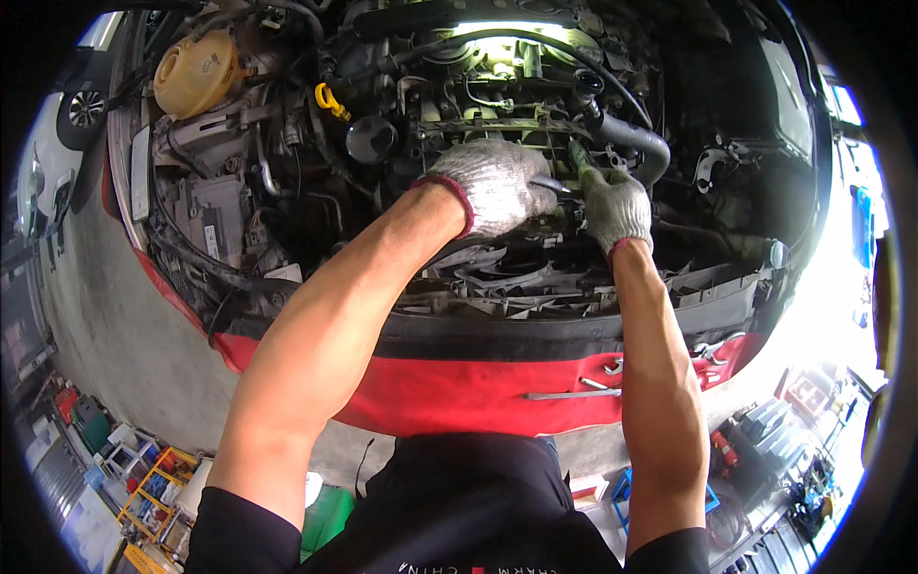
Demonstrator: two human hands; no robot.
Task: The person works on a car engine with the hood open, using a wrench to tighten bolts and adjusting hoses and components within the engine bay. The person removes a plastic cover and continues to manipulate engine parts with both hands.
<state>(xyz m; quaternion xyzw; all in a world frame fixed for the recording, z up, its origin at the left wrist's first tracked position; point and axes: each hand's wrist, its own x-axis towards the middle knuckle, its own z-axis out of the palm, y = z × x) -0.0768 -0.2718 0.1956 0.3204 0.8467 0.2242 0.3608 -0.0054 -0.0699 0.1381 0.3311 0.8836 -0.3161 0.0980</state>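
Both hands, in knitted gloves with maroon cuffs, are inside an open engine bay. My left hand is closed at the middle of the engine, and a slim metal piece sticks out from its fingers toward my right hand; I cannot make out what it is. My right hand is bent, its fingers reaching to a narrow greenish piece beside a thick black hose; what it holds is unclear. A yellow dipstick loop and a black round cap lie to the left.
A translucent reservoir is at upper left. A red fender cover drapes over the front edge, carrying wrenches. A shelved cart stands at lower left, assorted equipment at lower right, another car at far left.
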